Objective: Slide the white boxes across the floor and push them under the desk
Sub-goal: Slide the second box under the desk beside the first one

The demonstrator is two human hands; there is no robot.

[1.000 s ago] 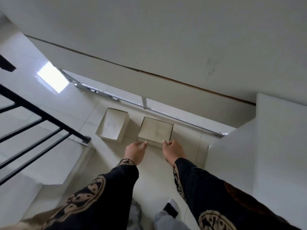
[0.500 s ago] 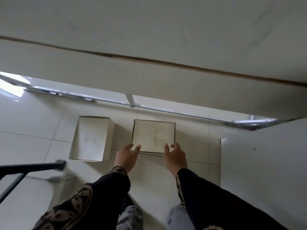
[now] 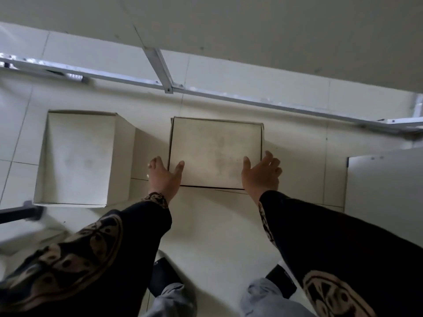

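Observation:
Two white boxes stand on the tiled floor in front of the desk (image 3: 251, 24). The dusty box in the middle (image 3: 215, 152) is gripped at its near corners. My left hand (image 3: 163, 177) holds the near left corner, thumb on the lid. My right hand (image 3: 261, 175) holds the near right corner, thumb on top and fingers down the side. The taller box at the left (image 3: 77, 156) is untouched. The desk's metal frame bar (image 3: 229, 98) runs along the floor just beyond the boxes.
A white cabinet panel (image 3: 384, 188) stands on the right, close to the held box. A black metal rail end (image 3: 20, 212) pokes in at the left by the taller box. My knees and dark sleeves fill the bottom of the view.
I have bent down closer, so the boxes look bigger. Both hands have moved from the box's near edge onto its two near corners.

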